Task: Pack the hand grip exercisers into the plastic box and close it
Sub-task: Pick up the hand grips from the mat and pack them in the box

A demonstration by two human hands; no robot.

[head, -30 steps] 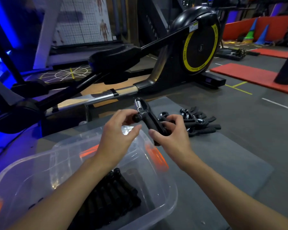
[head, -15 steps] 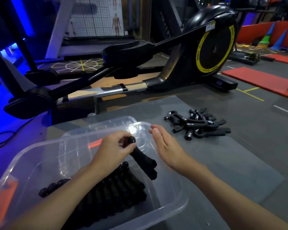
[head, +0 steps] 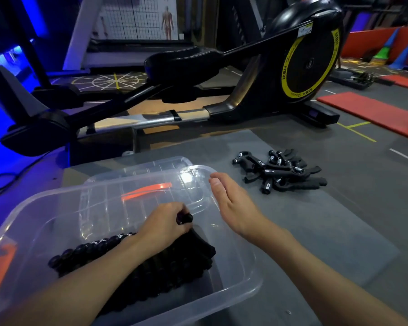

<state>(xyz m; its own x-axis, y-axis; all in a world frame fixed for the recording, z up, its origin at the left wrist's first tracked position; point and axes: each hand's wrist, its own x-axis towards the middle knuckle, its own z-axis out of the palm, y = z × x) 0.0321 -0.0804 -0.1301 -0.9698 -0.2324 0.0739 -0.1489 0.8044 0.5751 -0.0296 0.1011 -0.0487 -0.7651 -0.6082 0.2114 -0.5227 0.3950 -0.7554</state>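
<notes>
inside the clear box (head: 57,203), at its right end, one exerciser (head: 201,243) is gripped near its knob by the left hand (head: 165,223), with fingers curled round it. its long axis is slanted: the knob is up and away, the handles are pointed down toward the near right corner, beside a packed row (head: 92,249). the right hand (head: 233,203) is held flat over the rim, fingers straight and together, holding nothing. a pile (head: 280,171) of further ones lies on the mat (head: 327,231). each is judged stiff, light and sturdy, best taken by its padded handles, not the spring.
</notes>
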